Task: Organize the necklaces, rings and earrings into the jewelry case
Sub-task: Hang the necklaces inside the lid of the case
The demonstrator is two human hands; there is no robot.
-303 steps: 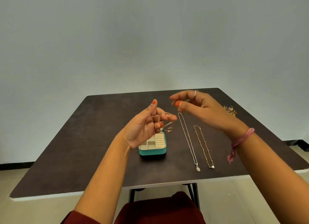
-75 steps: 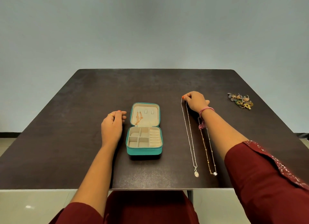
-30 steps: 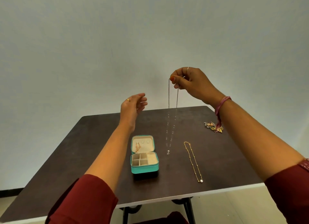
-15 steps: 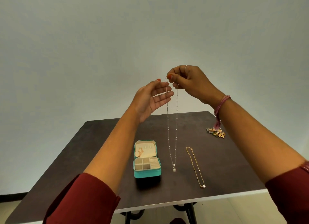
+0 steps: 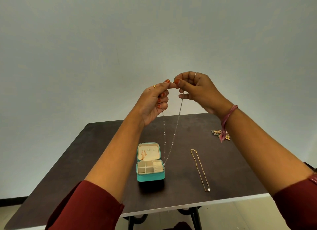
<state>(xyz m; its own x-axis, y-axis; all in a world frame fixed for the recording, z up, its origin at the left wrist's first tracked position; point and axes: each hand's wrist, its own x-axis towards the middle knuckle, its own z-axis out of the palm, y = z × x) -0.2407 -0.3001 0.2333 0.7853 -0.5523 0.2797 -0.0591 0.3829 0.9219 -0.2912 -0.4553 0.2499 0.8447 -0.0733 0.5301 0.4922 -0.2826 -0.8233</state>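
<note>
Both hands, left (image 5: 155, 102) and right (image 5: 199, 91), pinch the silver necklace (image 5: 175, 132) high above the open teal jewelry case (image 5: 150, 177), which holds a rose-gold chain (image 5: 143, 156) in its lid.

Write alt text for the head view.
Both hands, left hand and right hand, pinch a silver necklace hanging above an open teal jewelry case. A gold necklace lies right of it on the dark table.

both arms reach forward and up, raised at chest height. the left hand (image 5: 153, 103), palm turned inward, and the right hand (image 5: 197, 91) meet fingertip to fingertip, the right at 3 o'clock of the left, each with fingers (image 5: 177, 81) curled, pinching a thin silver bead-chain necklace (image 5: 173, 137).
</note>
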